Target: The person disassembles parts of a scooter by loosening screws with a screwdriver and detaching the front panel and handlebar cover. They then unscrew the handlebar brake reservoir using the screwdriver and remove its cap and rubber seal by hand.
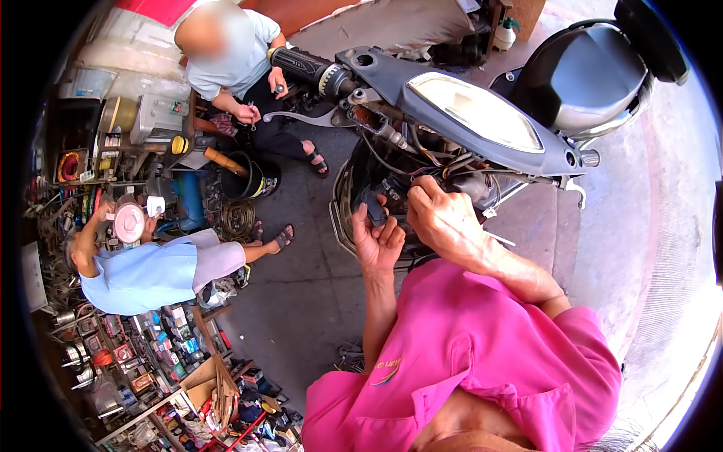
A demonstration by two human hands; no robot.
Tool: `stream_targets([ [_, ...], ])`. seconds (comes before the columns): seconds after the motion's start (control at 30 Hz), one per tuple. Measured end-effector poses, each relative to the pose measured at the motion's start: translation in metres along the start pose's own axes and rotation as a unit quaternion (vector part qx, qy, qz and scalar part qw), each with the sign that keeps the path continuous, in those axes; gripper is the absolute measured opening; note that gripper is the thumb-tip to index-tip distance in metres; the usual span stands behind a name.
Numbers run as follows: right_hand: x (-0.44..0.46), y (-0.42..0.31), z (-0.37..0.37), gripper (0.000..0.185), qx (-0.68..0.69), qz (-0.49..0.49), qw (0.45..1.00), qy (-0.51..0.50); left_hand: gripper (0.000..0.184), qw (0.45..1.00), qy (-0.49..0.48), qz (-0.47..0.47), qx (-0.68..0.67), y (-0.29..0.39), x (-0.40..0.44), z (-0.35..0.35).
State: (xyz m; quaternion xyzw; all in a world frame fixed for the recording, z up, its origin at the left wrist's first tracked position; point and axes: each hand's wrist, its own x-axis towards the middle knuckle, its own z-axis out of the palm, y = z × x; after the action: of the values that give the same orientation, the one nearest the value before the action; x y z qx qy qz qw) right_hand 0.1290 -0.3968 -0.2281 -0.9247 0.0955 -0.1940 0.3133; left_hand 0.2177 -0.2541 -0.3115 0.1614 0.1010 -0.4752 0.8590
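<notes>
My left hand is closed round a small dark part, which shows between thumb and fingers. Just to its right, my right hand is bent inward with the fingers together, close to the wires under the handlebar; what its fingertips hold is hidden. Above both hands is the scooter's handlebar cover with its long clear window. Coloured wires hang out beneath the cover, beside an open brake reservoir. A brake lever sticks out to the left.
One person sits beyond the left handlebar grip. Another person in light blue stands at the left by crowded shelves, holding a pink container. A black bucket stands on the floor. The scooter's seat is upper right.
</notes>
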Motion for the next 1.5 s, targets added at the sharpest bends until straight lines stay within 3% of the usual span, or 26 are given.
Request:
stream_targets([
  [0.27, -0.021, 0.027, -0.012, 0.011, 0.057, 0.026, 0.998, 0.024, 0.034, 0.999, 0.042, -0.007, 0.026, -0.014, 0.002, -0.002],
  [0.5, -0.028, 0.049, -0.029, 0.014, 0.088, 0.077, 0.993, -0.018, 0.033, 0.998, 0.064, -0.003, 0.008, -0.037, 0.009, 0.006],
  [0.6, -0.029, 0.059, -0.029, 0.017, 0.110, 0.028, 0.994, 0.003, 0.033, 0.997, 0.075, -0.001, 0.013, -0.044, 0.012, 0.009],
  [0.8, -0.026, 0.062, -0.040, 0.017, 0.125, 0.058, 0.989, -0.046, 0.033, 0.997, 0.078, 0.018, -0.007, -0.057, 0.013, 0.009],
  [0.9, -0.024, 0.062, -0.049, 0.018, 0.142, 0.115, 0.976, -0.120, 0.032, 0.996, 0.078, 0.035, -0.014, -0.063, 0.013, 0.009],
  [1.1, -0.019, 0.070, -0.049, 0.021, 0.117, 0.030, 0.990, -0.073, 0.032, 0.995, 0.077, 0.056, -0.026, -0.068, 0.013, 0.009],
  [1.5, -0.009, 0.044, -0.058, 0.019, 0.171, -0.007, 0.985, -0.032, 0.028, 0.992, 0.089, 0.079, 0.031, -0.077, 0.026, 0.046],
])
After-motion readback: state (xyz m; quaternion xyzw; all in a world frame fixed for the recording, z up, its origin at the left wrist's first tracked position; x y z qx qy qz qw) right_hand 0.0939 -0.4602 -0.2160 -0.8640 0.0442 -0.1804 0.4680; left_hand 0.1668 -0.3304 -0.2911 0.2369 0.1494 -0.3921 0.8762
